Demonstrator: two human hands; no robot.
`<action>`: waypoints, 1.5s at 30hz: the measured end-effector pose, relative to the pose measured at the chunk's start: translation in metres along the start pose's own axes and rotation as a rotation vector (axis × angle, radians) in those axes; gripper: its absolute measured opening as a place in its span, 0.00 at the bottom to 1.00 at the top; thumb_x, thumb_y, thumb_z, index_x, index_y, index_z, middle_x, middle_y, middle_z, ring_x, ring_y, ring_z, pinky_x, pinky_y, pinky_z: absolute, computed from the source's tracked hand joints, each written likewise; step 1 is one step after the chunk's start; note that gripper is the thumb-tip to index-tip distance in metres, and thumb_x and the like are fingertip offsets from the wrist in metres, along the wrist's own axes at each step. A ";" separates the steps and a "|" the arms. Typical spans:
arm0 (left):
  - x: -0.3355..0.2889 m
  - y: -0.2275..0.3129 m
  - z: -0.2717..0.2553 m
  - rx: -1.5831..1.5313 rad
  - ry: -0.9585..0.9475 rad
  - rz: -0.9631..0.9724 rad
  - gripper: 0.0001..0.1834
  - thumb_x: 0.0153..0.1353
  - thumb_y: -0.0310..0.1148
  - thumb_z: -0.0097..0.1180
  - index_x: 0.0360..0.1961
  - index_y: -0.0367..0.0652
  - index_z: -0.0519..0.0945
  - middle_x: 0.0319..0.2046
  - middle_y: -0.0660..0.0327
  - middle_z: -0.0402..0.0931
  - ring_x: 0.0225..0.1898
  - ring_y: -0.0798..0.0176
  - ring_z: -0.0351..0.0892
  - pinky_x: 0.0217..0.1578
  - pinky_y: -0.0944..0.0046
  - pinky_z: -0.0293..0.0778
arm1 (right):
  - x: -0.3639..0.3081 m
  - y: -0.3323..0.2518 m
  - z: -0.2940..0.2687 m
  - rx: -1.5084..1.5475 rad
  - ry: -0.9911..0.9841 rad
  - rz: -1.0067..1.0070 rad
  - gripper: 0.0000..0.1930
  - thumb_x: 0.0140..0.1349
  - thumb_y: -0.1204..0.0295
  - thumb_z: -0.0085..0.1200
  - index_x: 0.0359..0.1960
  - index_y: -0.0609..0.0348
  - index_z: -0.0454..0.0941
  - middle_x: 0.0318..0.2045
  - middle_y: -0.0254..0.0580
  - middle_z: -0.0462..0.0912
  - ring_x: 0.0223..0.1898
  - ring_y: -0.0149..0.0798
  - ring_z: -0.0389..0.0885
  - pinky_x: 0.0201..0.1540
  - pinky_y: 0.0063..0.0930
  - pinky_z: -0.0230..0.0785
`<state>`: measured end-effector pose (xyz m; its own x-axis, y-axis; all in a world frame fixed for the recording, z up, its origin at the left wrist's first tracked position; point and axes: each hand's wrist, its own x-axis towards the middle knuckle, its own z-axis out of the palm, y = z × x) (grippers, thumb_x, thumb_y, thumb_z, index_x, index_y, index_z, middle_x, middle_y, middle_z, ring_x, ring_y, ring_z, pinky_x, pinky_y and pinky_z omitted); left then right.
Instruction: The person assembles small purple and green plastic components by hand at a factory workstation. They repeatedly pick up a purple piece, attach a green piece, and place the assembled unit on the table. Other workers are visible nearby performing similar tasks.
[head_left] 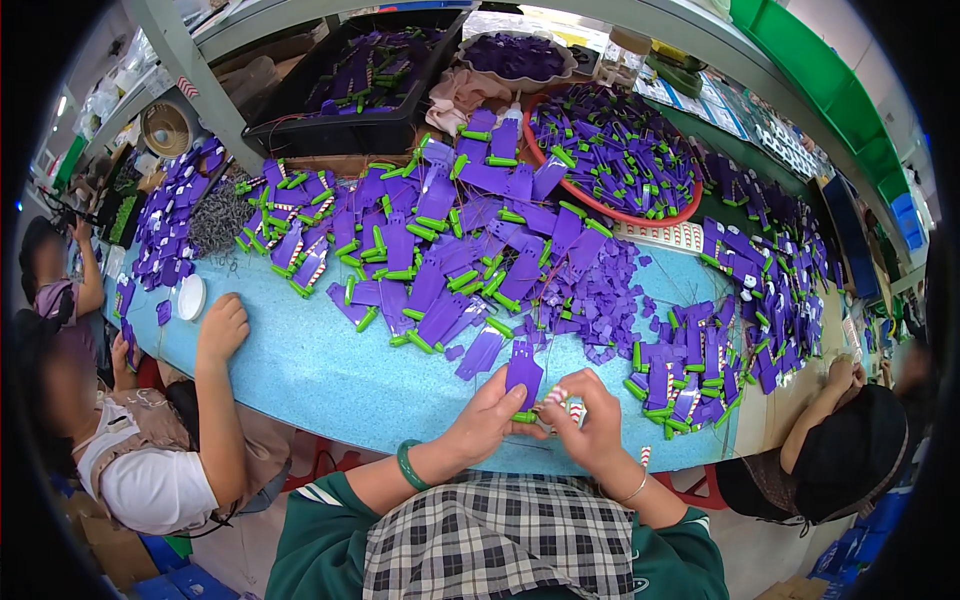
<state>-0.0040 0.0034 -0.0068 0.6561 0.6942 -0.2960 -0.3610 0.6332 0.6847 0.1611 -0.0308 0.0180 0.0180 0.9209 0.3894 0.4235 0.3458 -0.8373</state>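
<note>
My left hand (482, 415), with a green bangle at the wrist, is closed on a flat purple toy piece (523, 374) with a bright green end, held upright near the table's front edge. My right hand (592, 420) pinches a small red-and-white striped piece (556, 397) beside the green end. Exactly how the two pieces meet is hidden by my fingers. Just beyond my hands lies a heap of similar purple pieces with green ends (435, 280). Small loose purple bits (600, 310) are piled at its right side.
A red basin (697, 205) and a black bin (270, 135) hold more purple pieces at the back. Another pile (690, 365) with striped parts lies to my right. A co-worker's forearm (215, 385) rests at left near a white dish (192, 297). Another person (855, 450) sits at right.
</note>
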 end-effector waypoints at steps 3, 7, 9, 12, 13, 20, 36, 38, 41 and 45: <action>-0.001 0.001 -0.001 -0.023 -0.073 -0.011 0.16 0.71 0.36 0.40 0.57 0.44 0.62 0.49 0.58 0.72 0.48 0.63 0.76 0.39 0.58 0.81 | -0.009 0.013 -0.005 0.328 -0.159 0.381 0.06 0.57 0.79 0.56 0.34 0.63 0.72 0.29 0.37 0.77 0.28 0.26 0.75 0.30 0.20 0.67; -0.001 0.002 -0.001 -0.012 -0.086 -0.032 0.17 0.71 0.36 0.40 0.58 0.44 0.62 0.50 0.58 0.71 0.49 0.62 0.75 0.41 0.57 0.81 | -0.008 0.014 -0.005 0.406 -0.210 0.441 0.04 0.60 0.80 0.54 0.33 0.64 0.72 0.29 0.36 0.77 0.27 0.24 0.75 0.29 0.17 0.68; -0.001 0.002 0.000 -0.023 -0.089 -0.046 0.18 0.71 0.35 0.40 0.59 0.44 0.61 0.51 0.57 0.70 0.50 0.62 0.75 0.42 0.57 0.81 | -0.009 0.017 -0.005 0.332 -0.209 0.401 0.05 0.59 0.79 0.55 0.33 0.64 0.72 0.29 0.36 0.77 0.27 0.24 0.75 0.28 0.18 0.67; -0.003 0.006 0.004 -0.005 -0.086 -0.048 0.18 0.71 0.36 0.39 0.59 0.45 0.60 0.51 0.58 0.68 0.48 0.63 0.75 0.45 0.58 0.79 | -0.008 0.017 -0.006 0.180 -0.208 0.306 0.05 0.57 0.78 0.57 0.32 0.63 0.73 0.28 0.37 0.77 0.27 0.26 0.76 0.28 0.20 0.67; -0.003 0.005 0.003 -0.012 -0.095 -0.052 0.18 0.70 0.35 0.38 0.60 0.45 0.59 0.52 0.58 0.68 0.50 0.63 0.74 0.46 0.58 0.79 | -0.007 0.016 -0.006 0.124 -0.209 0.268 0.06 0.57 0.78 0.58 0.32 0.63 0.73 0.27 0.37 0.77 0.26 0.27 0.76 0.28 0.20 0.67; -0.004 0.003 0.002 -0.034 -0.116 -0.037 0.19 0.70 0.35 0.40 0.60 0.45 0.59 0.52 0.59 0.67 0.51 0.63 0.73 0.46 0.57 0.79 | -0.002 0.008 -0.004 0.001 -0.163 0.137 0.07 0.52 0.77 0.60 0.29 0.63 0.74 0.25 0.41 0.75 0.25 0.33 0.75 0.29 0.25 0.66; -0.002 0.000 0.000 -0.042 -0.114 -0.030 0.19 0.68 0.29 0.43 0.59 0.43 0.60 0.50 0.58 0.69 0.52 0.61 0.73 0.47 0.54 0.79 | -0.001 0.006 -0.004 -0.057 -0.126 0.056 0.07 0.50 0.79 0.61 0.29 0.63 0.74 0.25 0.42 0.75 0.26 0.36 0.75 0.29 0.27 0.66; -0.002 0.003 0.002 0.005 -0.111 -0.035 0.19 0.66 0.27 0.45 0.57 0.42 0.61 0.49 0.59 0.70 0.52 0.62 0.74 0.46 0.56 0.80 | -0.001 0.006 -0.004 -0.058 -0.125 0.060 0.07 0.50 0.79 0.61 0.29 0.63 0.74 0.25 0.42 0.75 0.26 0.36 0.75 0.29 0.28 0.66; -0.003 0.006 0.008 0.244 -0.085 0.038 0.17 0.65 0.25 0.47 0.54 0.40 0.64 0.48 0.59 0.70 0.49 0.64 0.74 0.45 0.58 0.81 | -0.002 0.005 -0.004 -0.052 -0.114 0.084 0.07 0.50 0.78 0.61 0.27 0.63 0.74 0.25 0.42 0.76 0.26 0.37 0.75 0.29 0.27 0.66; -0.002 -0.001 0.005 0.255 -0.105 0.060 0.15 0.66 0.25 0.48 0.52 0.39 0.64 0.46 0.59 0.70 0.47 0.66 0.75 0.45 0.61 0.81 | -0.003 0.007 -0.004 -0.090 -0.047 0.047 0.06 0.50 0.77 0.62 0.23 0.60 0.75 0.20 0.38 0.76 0.25 0.36 0.74 0.28 0.27 0.65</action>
<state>-0.0014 -0.0003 -0.0033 0.7082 0.6804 -0.1886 -0.2318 0.4764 0.8481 0.1677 -0.0316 0.0129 -0.0017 0.9439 0.3302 0.5031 0.2862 -0.8155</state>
